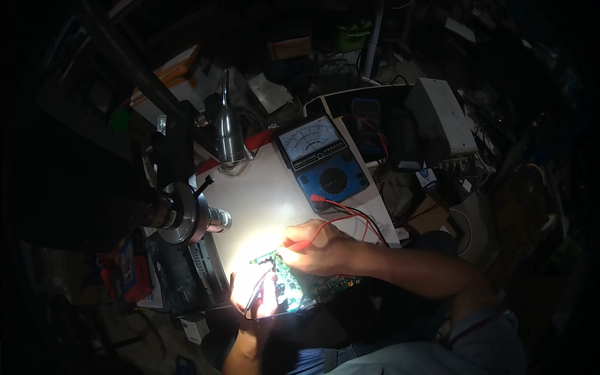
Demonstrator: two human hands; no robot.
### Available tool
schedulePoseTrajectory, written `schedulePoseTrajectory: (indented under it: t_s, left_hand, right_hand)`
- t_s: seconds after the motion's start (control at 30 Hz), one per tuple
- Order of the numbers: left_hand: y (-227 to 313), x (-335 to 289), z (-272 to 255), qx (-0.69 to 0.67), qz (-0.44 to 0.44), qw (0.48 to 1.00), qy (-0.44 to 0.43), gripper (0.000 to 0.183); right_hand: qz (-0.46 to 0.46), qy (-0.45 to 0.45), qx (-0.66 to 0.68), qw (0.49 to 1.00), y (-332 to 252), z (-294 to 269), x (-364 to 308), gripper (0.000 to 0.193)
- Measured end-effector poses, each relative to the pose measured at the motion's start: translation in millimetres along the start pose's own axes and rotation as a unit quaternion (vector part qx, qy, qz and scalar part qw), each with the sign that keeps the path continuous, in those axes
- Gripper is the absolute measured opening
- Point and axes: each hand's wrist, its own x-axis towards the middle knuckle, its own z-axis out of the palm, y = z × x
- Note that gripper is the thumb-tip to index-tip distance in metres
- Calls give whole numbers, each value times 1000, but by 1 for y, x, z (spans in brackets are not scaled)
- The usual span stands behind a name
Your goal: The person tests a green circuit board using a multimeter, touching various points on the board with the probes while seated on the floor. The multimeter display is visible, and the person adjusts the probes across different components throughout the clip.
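Note:
A green circuit board [287, 282] lies under a bright beam at the table's near edge. My right hand [315, 247] is closed around a red test probe [300, 245], its tip down by the board's upper edge. At the board's left side, my left hand [253, 290] grips a dark test probe [255, 294] that slants up toward the board. Glare washes out most of the left fingers, and I cannot tell whether either tip touches the board. Beyond my hands lies a blue and black analog multimeter [332, 178], with red and black leads [350, 209] running from it.
A black-bodied optical instrument with a silver barrel [219, 220] juts in from the left. Behind the white work surface [250, 200] stands a shiny metal cone-shaped tool [229, 134]. A grey metal box [440, 115] sits at the back right. Dark clutter surrounds the table.

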Motion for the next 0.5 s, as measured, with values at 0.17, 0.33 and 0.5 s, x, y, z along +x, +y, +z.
schedulePoseTrajectory:
  t_s: [0.17,0.33,0.5]
  left_hand:
    - [0,0,0,-2,2,1000,0,16]
    - [-1,1,0,11,28,1000,-3,16]
    - [-4,-1,1,-10,1,1000,4,16]
  right_hand:
    - [13,-7,10,1000,0,-1,0,15]
    - [4,2,5,1000,1,1,0,15]
    - [18,-11,14,1000,-4,-4,-1,15]
